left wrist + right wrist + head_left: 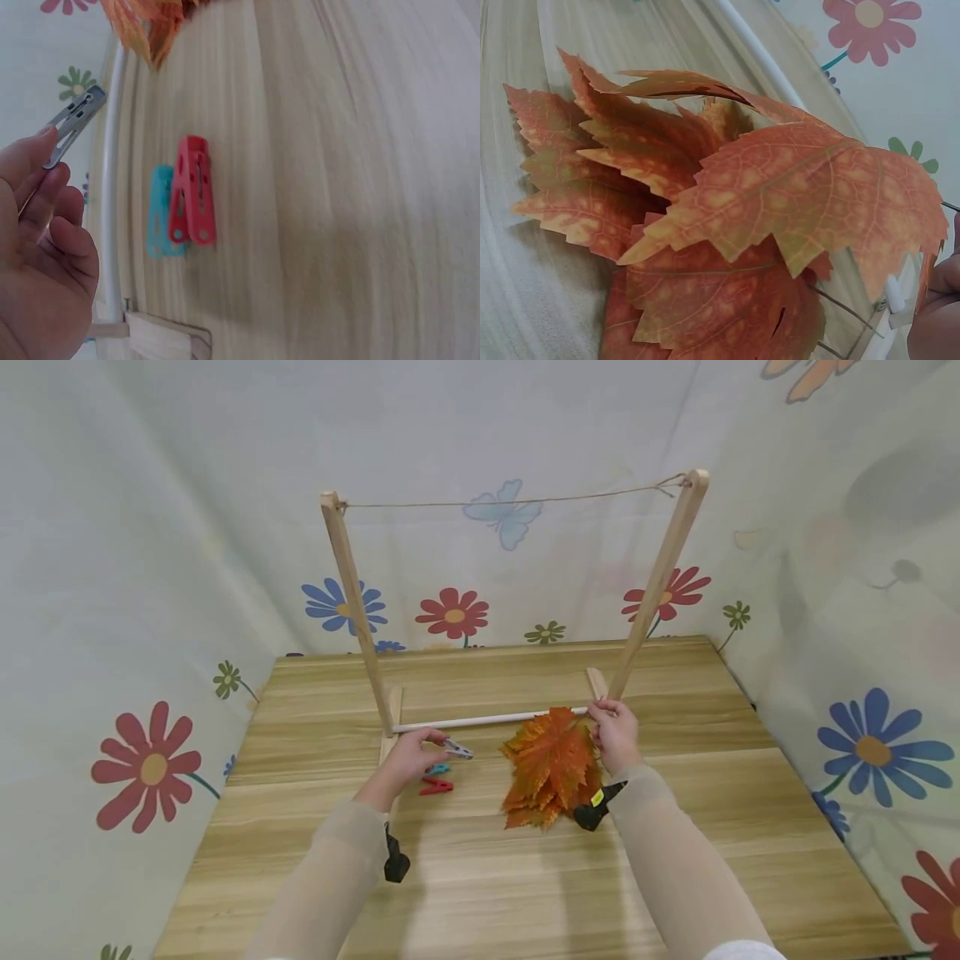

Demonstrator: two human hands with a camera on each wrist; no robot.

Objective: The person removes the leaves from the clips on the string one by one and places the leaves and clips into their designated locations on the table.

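My left hand (405, 762) pinches a grey clothespin (75, 124) between thumb and fingers, above the table's left part. Below it a red clothespin (195, 191) lies against a teal clothespin (159, 214) on the wood. On the right, my right hand (618, 737) holds an orange-red artificial maple leaf (802, 191) near its stem end. That leaf is lifted over a pile of similar leaves (570, 202); its stem is mostly hidden by my fingers. Both hands are near the white bar (480, 722) low on the wooden frame.
Two wooden posts, a left post (352, 585) and a right post (660, 577), rise from feet on the wooden table (495, 877). A thin string (420, 505) runs between their tops. Flower-printed fabric (420, 435) hangs behind and at both sides.
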